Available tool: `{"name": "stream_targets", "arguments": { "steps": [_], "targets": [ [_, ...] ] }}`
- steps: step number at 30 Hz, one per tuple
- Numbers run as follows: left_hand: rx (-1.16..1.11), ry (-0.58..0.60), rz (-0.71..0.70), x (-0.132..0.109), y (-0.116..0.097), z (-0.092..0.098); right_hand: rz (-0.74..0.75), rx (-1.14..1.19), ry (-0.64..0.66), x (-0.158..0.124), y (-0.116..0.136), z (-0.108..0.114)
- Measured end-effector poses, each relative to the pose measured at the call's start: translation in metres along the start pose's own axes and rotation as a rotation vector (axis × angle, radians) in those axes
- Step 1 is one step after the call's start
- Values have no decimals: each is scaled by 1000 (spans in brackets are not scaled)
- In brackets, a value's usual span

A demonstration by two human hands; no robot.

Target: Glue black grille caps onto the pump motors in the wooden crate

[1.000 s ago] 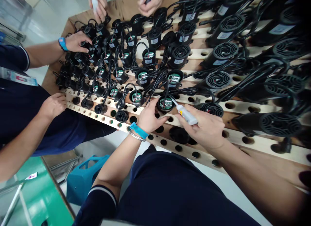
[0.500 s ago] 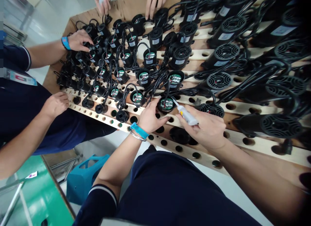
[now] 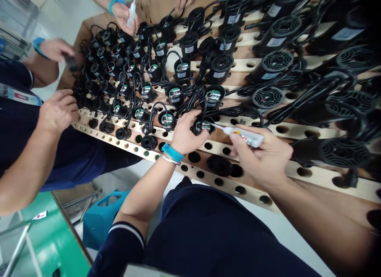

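Note:
In the head view, my right hand (image 3: pixel 262 156) is wrapped round a small white glue bottle (image 3: pixel 248 136) with a long thin nozzle. The bottle lies nearly level, and its nozzle tip reaches the right rim of a black round housing (image 3: pixel 205 131). Inside that housing a green circuit board with pale parts shows, and a black cable rises from it. My left hand (image 3: pixel 188 133) grips the housing from the left, thumb in front and fingers behind. Whether any glue is flowing is too small to tell.
Wooden strips with round holes (image 3: pixel 218 182) carry rows of black housings, some open with boards, others with slotted tops (image 3: pixel 268 97). Coiled black cables lie between them. Co-workers' hands (image 3: pixel 58 110) are at the left and far edge. A blue stool (image 3: pixel 98 225) stands below left.
The glue bottle has tipped flatter and moved right with my right hand. My left thumb has closed in to the housing. The left co-worker's hand has moved left carrying a dark piece.

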State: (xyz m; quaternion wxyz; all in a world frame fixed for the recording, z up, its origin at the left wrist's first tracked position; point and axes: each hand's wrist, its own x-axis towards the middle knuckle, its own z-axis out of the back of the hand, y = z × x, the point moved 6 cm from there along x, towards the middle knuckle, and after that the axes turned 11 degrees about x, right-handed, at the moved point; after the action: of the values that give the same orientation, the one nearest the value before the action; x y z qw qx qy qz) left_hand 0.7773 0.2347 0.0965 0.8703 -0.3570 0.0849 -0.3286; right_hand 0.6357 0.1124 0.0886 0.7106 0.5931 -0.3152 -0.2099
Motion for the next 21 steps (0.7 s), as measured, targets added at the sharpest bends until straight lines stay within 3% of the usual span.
{"name": "stream_targets", "arguments": {
  "steps": [2, 7, 12, 17, 21],
  "targets": [
    [-67, 4, 47, 11, 2, -1, -38, 28, 17, 1, -6, -5],
    [-233, 47, 288, 22, 15, -1, 51, 2, 31, 5, -4, -13],
    [-372, -51, 480, 14, 21, 18, 145, -1, 50, 10, 6, -18],
    [-414, -130, 426, -14, 13, 36, 116, -25, 91, 10, 0, -20],
    [-407, -149, 390, -48, 4, 39, 152, -35, 94, 8, 1, -18]
  ]
}}
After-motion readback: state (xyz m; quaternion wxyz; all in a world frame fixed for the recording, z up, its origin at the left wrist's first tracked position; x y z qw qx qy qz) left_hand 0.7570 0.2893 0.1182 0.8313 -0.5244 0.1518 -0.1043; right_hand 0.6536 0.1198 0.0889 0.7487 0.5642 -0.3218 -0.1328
